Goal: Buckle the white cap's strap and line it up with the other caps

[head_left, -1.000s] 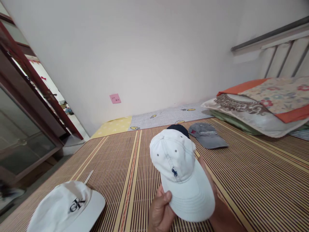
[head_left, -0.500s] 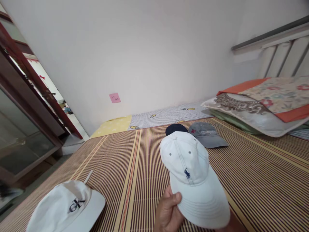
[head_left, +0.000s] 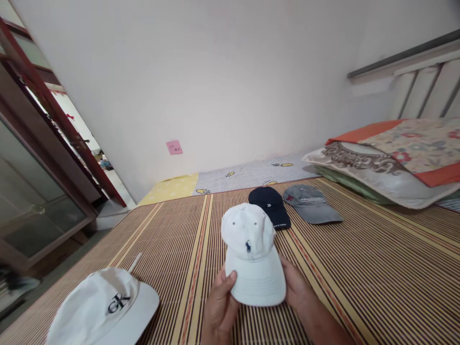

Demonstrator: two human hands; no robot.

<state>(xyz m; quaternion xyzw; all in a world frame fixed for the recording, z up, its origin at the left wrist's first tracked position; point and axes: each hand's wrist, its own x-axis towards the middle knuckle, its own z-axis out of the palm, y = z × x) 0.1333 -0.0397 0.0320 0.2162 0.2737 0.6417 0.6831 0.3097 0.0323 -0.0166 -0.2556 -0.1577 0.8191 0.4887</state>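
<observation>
A white baseball cap (head_left: 247,232) with a small dark horse-rider emblem is held up over the mat, its brim toward me. My left hand (head_left: 221,299) pinches the left edge of the brim, thumb on top. On the other side my right hand (head_left: 296,282) grips the cap, its fingertips hidden behind it. Just beyond lie a navy cap (head_left: 269,203), partly covered by the white one, and a grey cap (head_left: 312,203) beside it. At the lower left rests another white cap (head_left: 97,306) with black letters, its strap sticking out behind.
A striped bamboo mat (head_left: 172,249) covers the bed. Checked and yellow cloth (head_left: 172,186) runs along the wall. Pillows (head_left: 388,163) are stacked at the right, near a radiator (head_left: 424,91). A pink note (head_left: 174,147) sticks to the wall; a glass-fronted cabinet (head_left: 32,191) stands at the left.
The held white cap has moved left and farther from me, turning its brim more squarely toward me. My right hand now shows at its right side, and more of the navy cap is uncovered.
</observation>
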